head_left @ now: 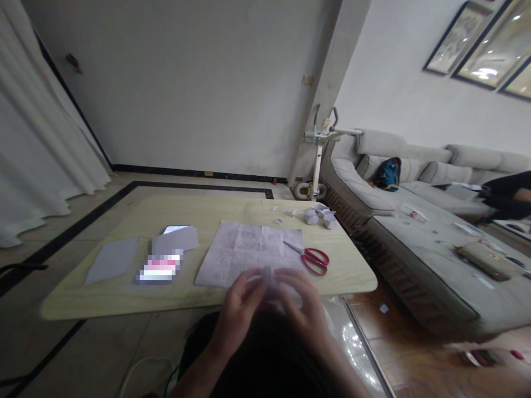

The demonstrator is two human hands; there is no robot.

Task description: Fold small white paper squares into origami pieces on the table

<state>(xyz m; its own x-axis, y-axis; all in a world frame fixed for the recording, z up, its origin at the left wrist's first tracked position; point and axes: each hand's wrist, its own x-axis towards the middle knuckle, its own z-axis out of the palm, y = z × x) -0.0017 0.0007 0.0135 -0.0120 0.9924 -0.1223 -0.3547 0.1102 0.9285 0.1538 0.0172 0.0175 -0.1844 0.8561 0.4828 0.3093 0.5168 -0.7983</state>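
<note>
My left hand and my right hand meet at the table's near edge. Between their fingertips is a small pale piece of folded paper, blurred so that its folds are unclear. Both hands are closed on it. Beyond them a large printed sheet of paper lies flat, with crease lines across it. Scissors with red handles rest on the sheet's right side, blades pointing left. At the table's far right corner sit several small folded paper shapes, with paper scraps to their left.
The pale wooden table has rounded corners. On its left lie a blank sheet, another paper piece partly over a phone, and a lit, pixelated screen. A grey sofa stands to the right; a person's arm shows there.
</note>
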